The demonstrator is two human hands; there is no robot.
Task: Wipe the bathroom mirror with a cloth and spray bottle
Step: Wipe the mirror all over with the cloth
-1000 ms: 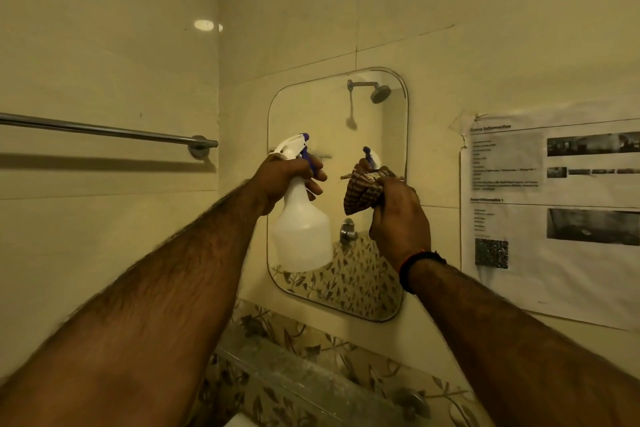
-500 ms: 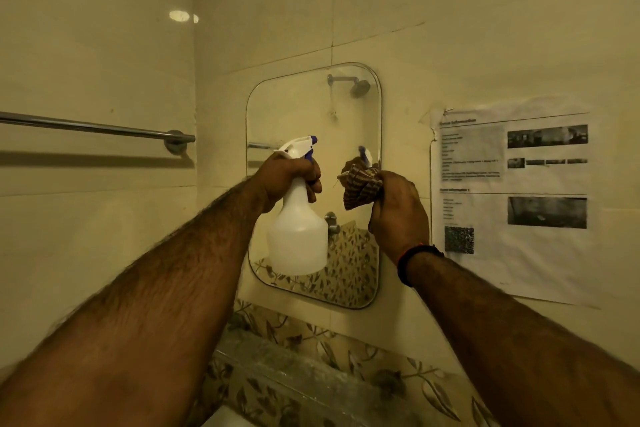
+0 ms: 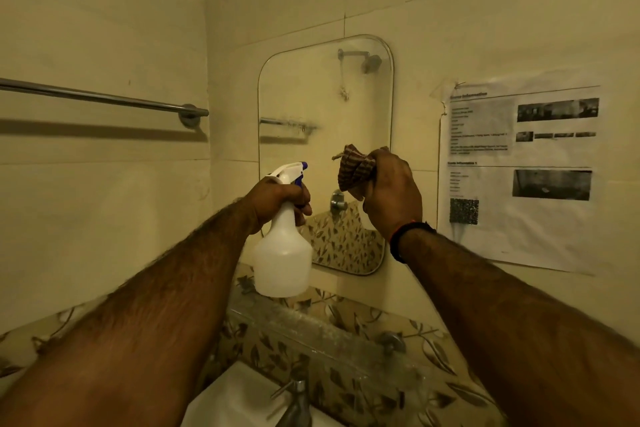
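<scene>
A rounded rectangular mirror [image 3: 311, 94] hangs on the tiled wall ahead, with smudges and droplets on its glass. My left hand [image 3: 277, 199] grips the neck of a white spray bottle [image 3: 282, 256] with a blue trigger, nozzle facing the mirror's lower left. My right hand [image 3: 393, 192] holds a bunched brown striped cloth [image 3: 353, 168] in front of the mirror's lower right part. I cannot tell whether the cloth touches the glass.
A chrome towel bar [image 3: 100, 97] runs along the left wall. A printed paper sheet [image 3: 519, 170] is taped right of the mirror. Below are a glass shelf [image 3: 311, 326], leaf-patterned tiles, a white basin [image 3: 239, 395] and a metal tap [image 3: 294, 406].
Both hands have dropped lower against the mirror, and the view has tilted down, bringing the basin and tap into sight. The upper glass is now uncovered.
</scene>
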